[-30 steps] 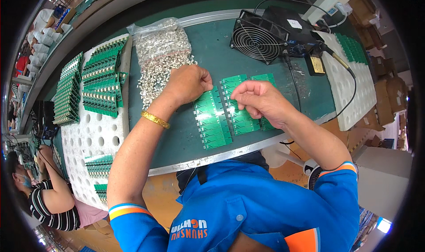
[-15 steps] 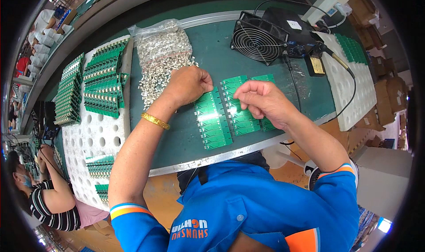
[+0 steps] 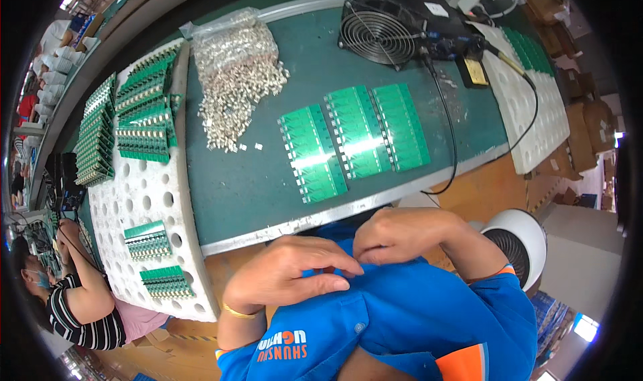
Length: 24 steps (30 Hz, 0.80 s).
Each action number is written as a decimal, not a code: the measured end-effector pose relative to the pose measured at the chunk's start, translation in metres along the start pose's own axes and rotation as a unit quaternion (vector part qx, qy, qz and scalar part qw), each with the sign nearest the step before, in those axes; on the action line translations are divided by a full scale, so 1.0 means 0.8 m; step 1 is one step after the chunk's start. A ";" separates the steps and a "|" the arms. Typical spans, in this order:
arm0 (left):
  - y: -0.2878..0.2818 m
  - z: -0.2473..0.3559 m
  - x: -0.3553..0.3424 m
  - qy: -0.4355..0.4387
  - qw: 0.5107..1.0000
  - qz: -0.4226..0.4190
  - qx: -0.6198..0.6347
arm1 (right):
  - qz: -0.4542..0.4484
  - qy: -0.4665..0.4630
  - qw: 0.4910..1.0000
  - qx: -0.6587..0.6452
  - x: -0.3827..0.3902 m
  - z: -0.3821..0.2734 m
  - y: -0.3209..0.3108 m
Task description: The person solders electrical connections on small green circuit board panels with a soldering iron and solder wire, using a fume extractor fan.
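Note:
Both my hands are off the bench, in front of the blue shirt. My left hand has its thumb and fingers apart, with nothing seen between them. To its right, my right hand has curled fingers pressed together against the shirt front; whatever they may hold is hidden. Three green circuit board panels lie side by side on the bench: a left panel, a middle panel and a right panel. Small whitish components spill from a clear plastic bag to the left of the panels.
On the left, a white perforated foam board bears stacked assembled boards. A black fan stands at the back. A soldering iron and its cable are at the right, beside another foam board. Another person sits at far left.
Both hands have drawn back from the panels to the shirt front. The three panels now lie fully uncovered. The whole view has shifted slightly.

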<state>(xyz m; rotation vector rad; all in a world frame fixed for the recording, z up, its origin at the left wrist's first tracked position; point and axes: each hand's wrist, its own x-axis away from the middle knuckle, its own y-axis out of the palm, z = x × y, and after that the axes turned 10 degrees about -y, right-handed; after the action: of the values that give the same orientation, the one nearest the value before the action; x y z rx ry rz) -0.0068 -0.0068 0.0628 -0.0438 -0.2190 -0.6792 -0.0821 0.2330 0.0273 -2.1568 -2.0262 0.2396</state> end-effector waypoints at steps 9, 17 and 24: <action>0.064 -0.128 -0.006 -0.139 0.972 0.169 -0.087 | 0.223 0.256 0.858 0.385 0.066 0.110 0.111; 0.081 -0.149 -0.025 -0.104 0.974 0.148 -0.134 | 0.232 0.306 0.838 0.388 0.089 0.106 0.134; 0.094 -0.130 -0.042 0.072 0.953 0.162 -0.245 | 0.222 0.222 0.866 0.389 0.069 -0.007 0.129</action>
<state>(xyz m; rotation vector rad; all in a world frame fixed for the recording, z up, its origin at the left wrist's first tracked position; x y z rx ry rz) 0.0346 0.0612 -0.0434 -0.4950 0.1029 -0.3933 0.0225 0.2815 0.0088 -1.8514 -0.9179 0.4691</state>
